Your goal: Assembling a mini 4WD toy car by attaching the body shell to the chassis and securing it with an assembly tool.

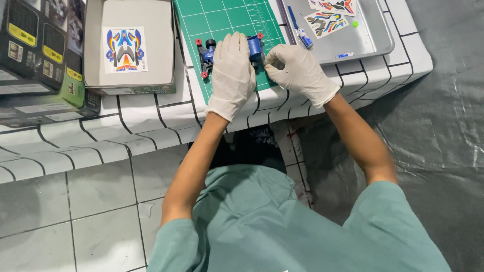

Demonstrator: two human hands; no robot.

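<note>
White gloves cover both hands, which meet over one blue toy car lying on the near edge of one green cutting mat. The left hand lies over the car with fingers together, pressing it to the mat; two red wheels show just left of that hand. The right hand is curled, its fingertips pinched at the car's right end. Right of the mat sits one metal tray holding two sticker sheets, one blue pen and one small green dot. Left of the mat stands one open cardboard box with one more sticker sheet inside.
</note>
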